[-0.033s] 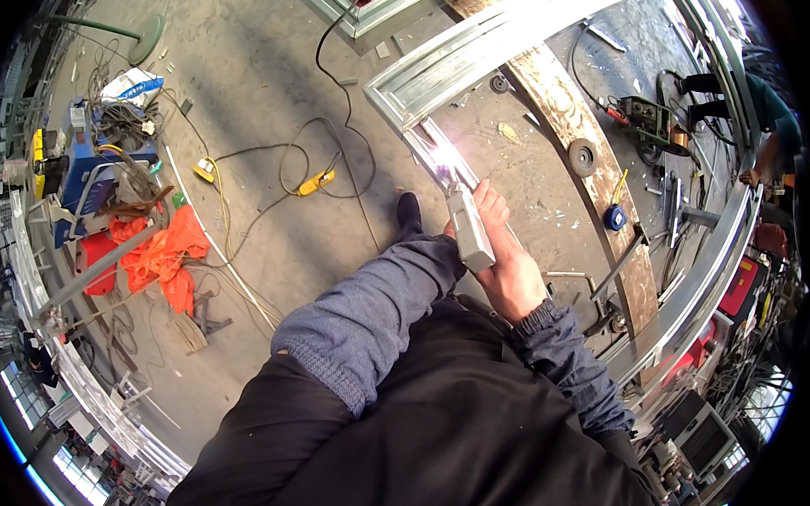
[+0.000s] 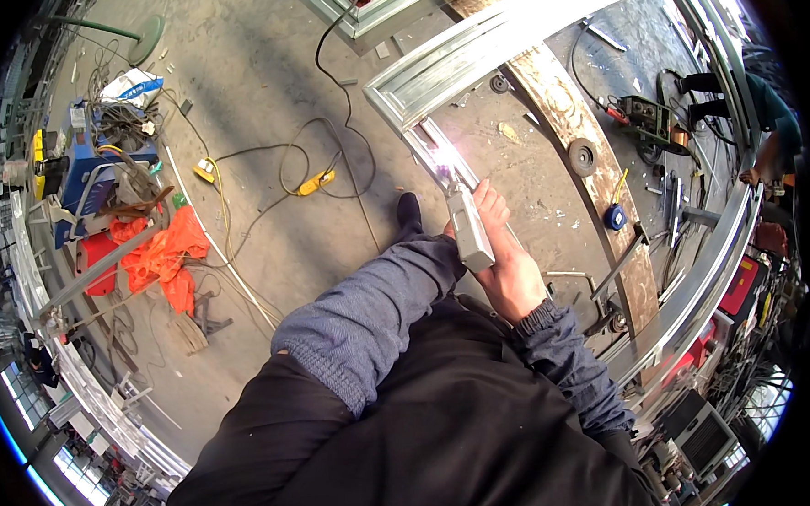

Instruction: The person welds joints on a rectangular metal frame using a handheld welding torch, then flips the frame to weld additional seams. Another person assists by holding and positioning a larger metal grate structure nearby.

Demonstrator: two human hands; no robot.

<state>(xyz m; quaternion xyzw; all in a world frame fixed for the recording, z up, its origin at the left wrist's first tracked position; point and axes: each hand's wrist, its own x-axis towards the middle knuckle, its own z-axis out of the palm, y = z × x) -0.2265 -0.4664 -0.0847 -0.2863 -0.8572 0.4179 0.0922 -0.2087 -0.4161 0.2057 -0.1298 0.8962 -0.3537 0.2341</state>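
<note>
A pale grey box-shaped metal bar [image 2: 470,227] lies in line with a silver frame rail [image 2: 429,146], close in front of my body. My right hand [image 2: 504,257] is closed along the bar's right side, its fingers curled by the upper end. Only a sliver of my left hand [image 2: 449,230] shows at the bar's left edge; its fingers are hidden behind the bar and my sleeve. A bright white-violet glow [image 2: 443,157] sits on the rail just beyond the bar. The rail meets a wide silver metal frame [image 2: 468,62] at its corner.
Cables and a yellow connector [image 2: 317,182] lie on the floor ahead. Orange cloth [image 2: 177,242] and a blue machine [image 2: 90,182] stand left. To the right are a worn plank [image 2: 557,98], a grinding disc [image 2: 582,157], a blue tape measure [image 2: 615,216] and another person [image 2: 769,115].
</note>
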